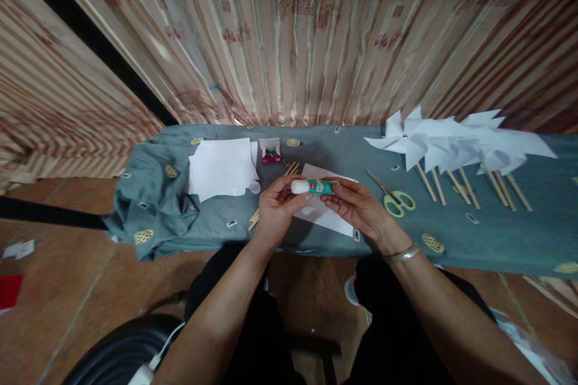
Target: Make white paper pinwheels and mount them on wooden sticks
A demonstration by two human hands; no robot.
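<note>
A glue stick (312, 186), white cap to the left and green-labelled body to the right, lies level between both hands above the table. My left hand (276, 209) pinches the white cap end. My right hand (356, 207) grips the green body. Under the hands lies a white paper sheet (326, 216) on the grey-green cloth. Thin wooden sticks (291, 169) poke out beside my left hand.
A stack of white paper (221, 175) lies at the left, with a small red box of pins (270, 151) beside it. Green-handled scissors (392, 197) lie right of my hands. Several white paper pinwheels on sticks (456, 150) rest at the right. Striped curtain (289, 36) behind the cloth-covered table (519, 234).
</note>
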